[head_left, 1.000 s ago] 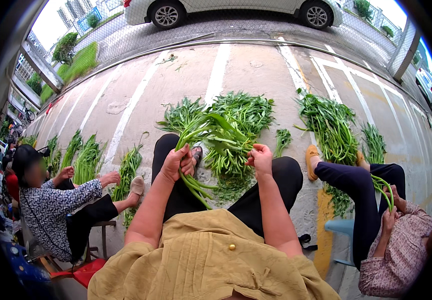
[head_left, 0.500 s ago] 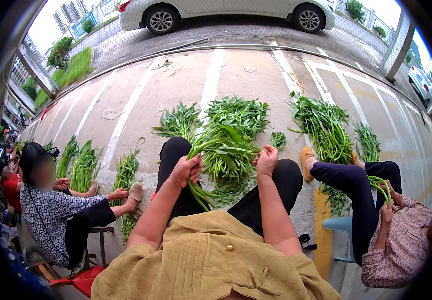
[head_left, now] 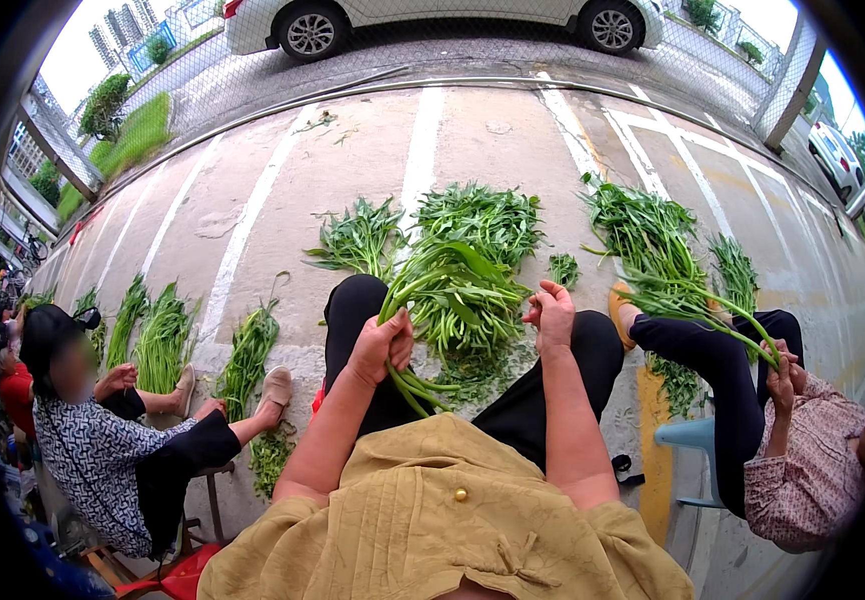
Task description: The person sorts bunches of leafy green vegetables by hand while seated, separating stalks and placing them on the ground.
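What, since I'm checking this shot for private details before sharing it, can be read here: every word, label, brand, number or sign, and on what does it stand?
No text can be read anywhere.
White car: no lettering or number plate readable.
Distant blue-and-white structure: too small to tell whether it bears writing.
White ground lines: plain painted stripes.
Leafy green stalks in the left hand: no label visible.

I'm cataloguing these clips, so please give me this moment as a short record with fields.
Left grip: closed around a bunch of long green stems
Right grip: curled, to the right of that bunch; unclear whether holding anything
In front: pile of leafy greens on the ground
Right side: co-worker holding more greens
Left side: another co-worker
Beyond: white car
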`<state>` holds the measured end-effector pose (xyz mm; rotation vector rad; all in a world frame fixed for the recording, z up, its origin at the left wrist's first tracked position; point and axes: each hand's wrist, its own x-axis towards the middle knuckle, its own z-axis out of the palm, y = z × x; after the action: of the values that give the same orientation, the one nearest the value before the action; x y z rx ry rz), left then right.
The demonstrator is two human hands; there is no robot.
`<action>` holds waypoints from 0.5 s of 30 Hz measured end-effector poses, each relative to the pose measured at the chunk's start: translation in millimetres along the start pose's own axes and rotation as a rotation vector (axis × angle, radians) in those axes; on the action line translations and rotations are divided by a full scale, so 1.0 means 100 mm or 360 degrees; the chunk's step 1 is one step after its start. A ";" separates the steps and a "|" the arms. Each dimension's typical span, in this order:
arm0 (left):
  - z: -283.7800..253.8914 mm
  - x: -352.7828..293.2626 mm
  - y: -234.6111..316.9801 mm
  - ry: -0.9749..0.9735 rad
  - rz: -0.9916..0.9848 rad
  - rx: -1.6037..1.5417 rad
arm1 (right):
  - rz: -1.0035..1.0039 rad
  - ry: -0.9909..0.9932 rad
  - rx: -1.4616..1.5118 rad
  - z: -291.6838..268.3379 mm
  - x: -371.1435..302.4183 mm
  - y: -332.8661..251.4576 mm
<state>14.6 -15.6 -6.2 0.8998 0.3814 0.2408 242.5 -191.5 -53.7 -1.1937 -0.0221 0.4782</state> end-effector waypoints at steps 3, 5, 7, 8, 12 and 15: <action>-0.04 0.04 0.02 -0.0017 0.0030 -0.0075 | 0.0199 -0.0211 0.0005 0.04 -0.13 -0.08; -0.03 0.06 0.02 0.0012 -0.0002 -0.0055 | 0.0190 -0.0277 -0.0120 0.06 -0.18 -0.08; -0.03 0.07 0.03 0.0037 -0.0017 -0.0046 | 0.0187 -0.0382 -0.0243 0.08 -0.21 -0.09; -0.03 0.07 0.02 0.0043 -0.0019 -0.0048 | 0.0203 -0.0479 -0.0310 0.10 -0.22 -0.08; -0.01 0.05 0.03 0.0068 -0.0034 -0.0007 | 0.0274 -0.0852 -0.0606 0.26 -0.40 -0.05; 0.00 0.06 0.02 0.0043 -0.0040 -0.0019 | 0.0159 -0.0808 -0.0680 0.40 -0.49 0.04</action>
<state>20.0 -11.8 -6.4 0.8801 0.4160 0.2320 186.6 -172.3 -30.9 -1.4645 -0.5245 0.8860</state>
